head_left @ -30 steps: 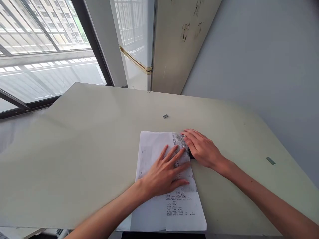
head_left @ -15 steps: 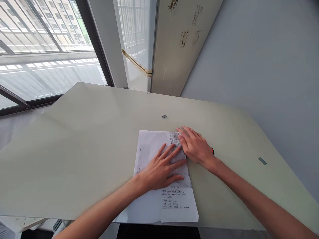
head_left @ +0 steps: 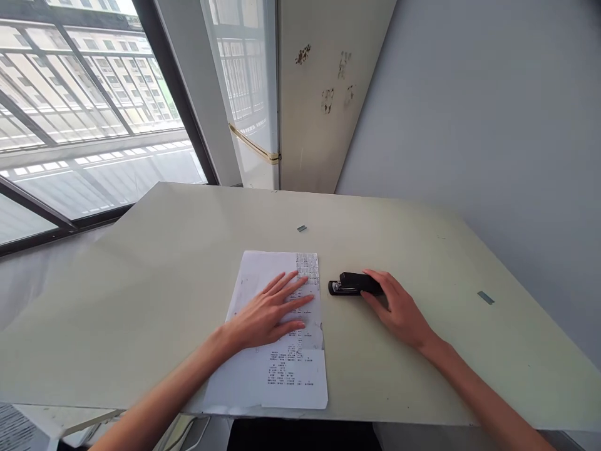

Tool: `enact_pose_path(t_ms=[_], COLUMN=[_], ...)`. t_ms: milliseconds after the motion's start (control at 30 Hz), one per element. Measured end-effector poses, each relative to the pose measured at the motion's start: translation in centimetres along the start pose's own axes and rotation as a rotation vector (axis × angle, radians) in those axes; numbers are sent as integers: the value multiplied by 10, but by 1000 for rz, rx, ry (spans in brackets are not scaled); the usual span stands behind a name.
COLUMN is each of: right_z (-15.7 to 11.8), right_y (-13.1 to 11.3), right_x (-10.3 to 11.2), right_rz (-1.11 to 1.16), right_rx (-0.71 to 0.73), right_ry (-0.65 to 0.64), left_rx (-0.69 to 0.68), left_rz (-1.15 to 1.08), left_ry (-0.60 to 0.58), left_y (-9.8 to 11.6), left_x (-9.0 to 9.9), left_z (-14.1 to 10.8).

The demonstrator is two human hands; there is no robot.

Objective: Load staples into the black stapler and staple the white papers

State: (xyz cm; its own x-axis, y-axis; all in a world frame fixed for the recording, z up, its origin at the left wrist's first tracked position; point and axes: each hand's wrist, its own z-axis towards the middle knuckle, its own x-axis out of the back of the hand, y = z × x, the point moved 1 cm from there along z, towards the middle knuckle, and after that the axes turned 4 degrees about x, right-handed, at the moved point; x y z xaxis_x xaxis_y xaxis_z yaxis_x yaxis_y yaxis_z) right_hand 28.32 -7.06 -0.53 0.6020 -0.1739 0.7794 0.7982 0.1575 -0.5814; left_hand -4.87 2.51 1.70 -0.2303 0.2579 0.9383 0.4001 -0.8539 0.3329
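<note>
My left hand lies flat with fingers spread on a stack of printed paper sheets. The sheets have small black print along their right side and reach the table's front edge. Just right of the paper, my right hand is closed around the rear end of a black stapler. The stapler rests on the table with its metal front end pointing left at the paper's edge, a small gap between them. My palm hides the back of the stapler.
Beyond the paper lies a small strip of staples on the pale table. Another staple strip is at the far right. A fridge and a wall stand behind the table, and a window is at the left.
My right hand has left the paper's upper right edge and moved right, onto the stapler, which it had mostly hidden. My left hand stays flat on the paper. The view has shifted slightly.
</note>
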Motion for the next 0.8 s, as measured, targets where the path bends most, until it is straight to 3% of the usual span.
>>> enact_pose_path(t_ms=[267, 433, 800], right_z=[1, 2, 0], right_y=[10, 8, 5], right_x=[1, 3, 4], right_rz=[200, 231, 249], right_rx=[-109, -122, -159], right_ry=[43, 50, 72], left_rx=[258, 482, 611], left_rz=[67, 97, 111], left_ry=[89, 145, 208], left_y=[-43, -70, -70], left_x=[18, 18, 14], left_z=[-32, -50, -51])
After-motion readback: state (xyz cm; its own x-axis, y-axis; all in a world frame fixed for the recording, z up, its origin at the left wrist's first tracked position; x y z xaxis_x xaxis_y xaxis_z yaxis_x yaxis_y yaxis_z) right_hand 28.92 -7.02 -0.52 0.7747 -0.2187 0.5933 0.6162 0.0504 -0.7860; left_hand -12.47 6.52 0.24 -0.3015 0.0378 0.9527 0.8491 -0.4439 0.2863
